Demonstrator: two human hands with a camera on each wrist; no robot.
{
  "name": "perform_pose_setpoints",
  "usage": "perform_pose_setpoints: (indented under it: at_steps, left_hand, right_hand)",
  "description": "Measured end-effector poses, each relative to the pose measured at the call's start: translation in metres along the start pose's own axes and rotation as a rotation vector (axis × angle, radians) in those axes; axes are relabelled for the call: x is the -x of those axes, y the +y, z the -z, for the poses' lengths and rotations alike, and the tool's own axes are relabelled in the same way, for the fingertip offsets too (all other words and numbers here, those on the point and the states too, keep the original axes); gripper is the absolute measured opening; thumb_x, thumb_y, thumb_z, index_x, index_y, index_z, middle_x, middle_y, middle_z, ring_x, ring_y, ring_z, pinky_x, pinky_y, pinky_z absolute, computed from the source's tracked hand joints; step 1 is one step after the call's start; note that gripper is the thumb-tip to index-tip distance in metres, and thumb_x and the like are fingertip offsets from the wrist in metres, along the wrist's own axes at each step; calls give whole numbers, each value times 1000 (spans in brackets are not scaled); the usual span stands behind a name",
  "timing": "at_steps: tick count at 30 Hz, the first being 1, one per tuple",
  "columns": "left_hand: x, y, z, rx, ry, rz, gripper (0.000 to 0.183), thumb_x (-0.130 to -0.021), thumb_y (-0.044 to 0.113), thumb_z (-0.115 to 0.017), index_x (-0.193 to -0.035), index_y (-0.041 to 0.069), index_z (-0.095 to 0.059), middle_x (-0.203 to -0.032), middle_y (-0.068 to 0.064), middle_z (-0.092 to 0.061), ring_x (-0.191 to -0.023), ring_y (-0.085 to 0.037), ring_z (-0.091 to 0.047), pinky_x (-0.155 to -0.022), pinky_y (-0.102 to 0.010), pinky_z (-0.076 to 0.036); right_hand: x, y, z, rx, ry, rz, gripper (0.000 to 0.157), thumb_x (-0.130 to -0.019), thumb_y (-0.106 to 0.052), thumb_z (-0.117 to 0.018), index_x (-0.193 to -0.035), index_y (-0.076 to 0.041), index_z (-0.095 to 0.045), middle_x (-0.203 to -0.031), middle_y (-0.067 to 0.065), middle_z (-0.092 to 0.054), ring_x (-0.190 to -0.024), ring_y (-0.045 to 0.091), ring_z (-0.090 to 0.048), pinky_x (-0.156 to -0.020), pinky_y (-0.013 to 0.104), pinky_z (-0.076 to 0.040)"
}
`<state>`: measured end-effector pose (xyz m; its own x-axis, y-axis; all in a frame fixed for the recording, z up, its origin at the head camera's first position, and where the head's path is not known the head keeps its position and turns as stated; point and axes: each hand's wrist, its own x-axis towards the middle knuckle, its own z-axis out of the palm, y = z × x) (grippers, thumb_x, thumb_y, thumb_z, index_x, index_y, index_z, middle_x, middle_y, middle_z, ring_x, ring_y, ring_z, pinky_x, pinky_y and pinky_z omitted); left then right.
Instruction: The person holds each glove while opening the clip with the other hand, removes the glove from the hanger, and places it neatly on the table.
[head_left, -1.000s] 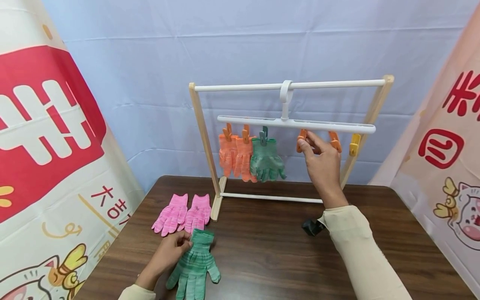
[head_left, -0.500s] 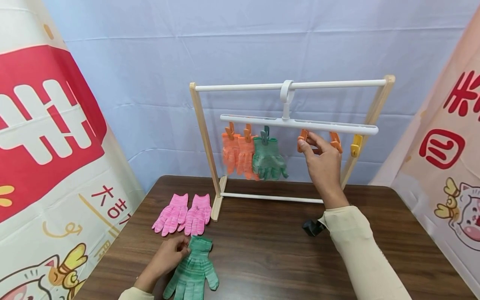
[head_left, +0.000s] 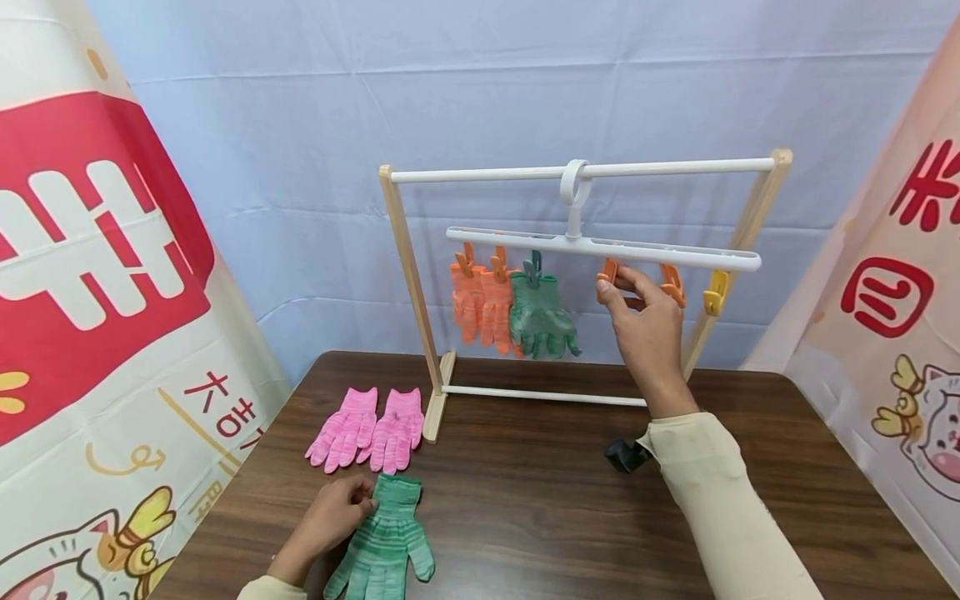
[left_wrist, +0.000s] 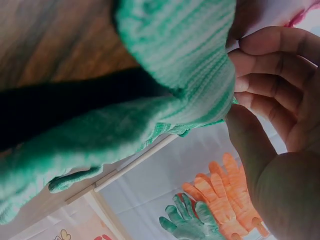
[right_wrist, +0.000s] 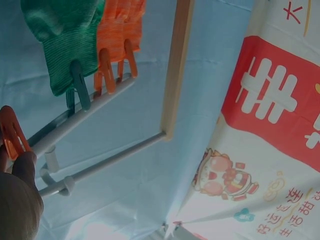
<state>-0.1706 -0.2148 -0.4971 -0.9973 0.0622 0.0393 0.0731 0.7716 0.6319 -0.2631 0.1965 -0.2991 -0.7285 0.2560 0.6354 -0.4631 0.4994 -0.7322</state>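
Pinching the cuff of a loose green glove [head_left: 384, 533], the person's left hand [head_left: 330, 512] is low down by the brown table [head_left: 525, 492]. From far off, I see the right hand [head_left: 647, 321] up high, with its thumb and fingers holding an orange clip [head_left: 609, 270] under the white hanger [head_left: 645, 249]. A second orange clip [head_left: 672, 283] is just beside that hand, and a yellow clip [head_left: 716, 292] is near the hanger's right end. On the left half, I see two orange gloves [head_left: 468, 308] and a clipped green glove [head_left: 542, 312] hanging down. The hanger hooks onto a wooden rack [head_left: 411, 275]. Two pink gloves [head_left: 397, 429] lie just past the loose one.
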Motion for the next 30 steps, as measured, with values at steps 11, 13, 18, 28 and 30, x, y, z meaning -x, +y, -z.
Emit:
perform_pose_setpoints:
  at_steps: [11,13,18,28,30]
  left_hand:
    - [-3,5,5,-22,-22,23,10,-81,16,-67,-89,11,-62,-71,3,-57,-62,-11,-51,-54,-29,-41]
    - [-3,6,5,-36,-15,12,10,-81,16,-68,-88,12,-62,-71,3,-57,-63,-10,-51,-55,-29,-41]
    - [-5,6,8,-73,3,8,8,-82,17,-67,-88,13,-63,-69,6,-57,-62,-9,-51,-55,-30,-40]
    - [-30,41,21,-218,203,-27,12,-87,29,-61,-84,18,-64,-70,6,-58,-60,-9,-51,-52,-31,-40]
    - [-36,50,19,-200,204,-64,11,-86,29,-61,-85,19,-64,-70,7,-58,-61,-9,-52,-53,-30,-41]
  right_hand:
    - [1,4,1,20,20,-12,42,-85,-40,-61,-118,-14,-62,-110,1,-65,-92,17,-62,-71,23,-46]
    - [1,5,1,25,25,-9,41,-85,-39,-62,-118,-14,-62,-110,1,-65,-92,17,-62,-70,23,-47]
    - [2,9,0,42,25,-8,39,-86,-37,-62,-117,-13,-63,-111,2,-64,-90,19,-63,-73,33,-49]
    - [3,15,-2,67,29,-41,38,-86,-36,-62,-115,-12,-64,-110,3,-65,-87,18,-63,-71,31,-48]
    - [4,16,-2,61,24,-44,38,-86,-37,-61,-115,-12,-64,-110,3,-65,-87,20,-64,-72,32,-49]
